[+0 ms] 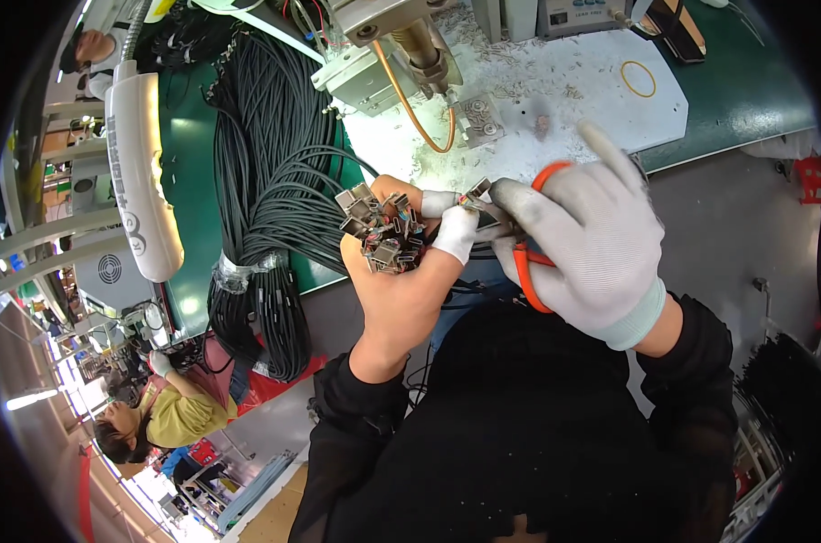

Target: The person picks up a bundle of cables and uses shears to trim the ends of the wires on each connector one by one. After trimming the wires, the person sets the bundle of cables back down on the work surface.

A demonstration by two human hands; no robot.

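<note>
My left hand (394,303), with white covers on its thumb and a fingertip, is closed round a bunch of cable ends with metal connectors (385,252). Between its covered fingertips it pinches a single metal connector (477,190). In a white knit glove, my right hand (602,249) grips orange-handled scissors (525,282), its index finger stretched out. The scissors' blades, partly hidden by the fingers, point left toward the pinched connector. Black cables (288,222) run from the held bunch to a thick bundle on the bench at left.
A bench machine (410,54) with an orange tube stands ahead over a white board (555,81) strewn with scraps. A yellow-orange ring (638,79) lies on the board. A white lamp (143,181) hangs at left above the green bench (745,109). Another person (171,412) sits at lower left.
</note>
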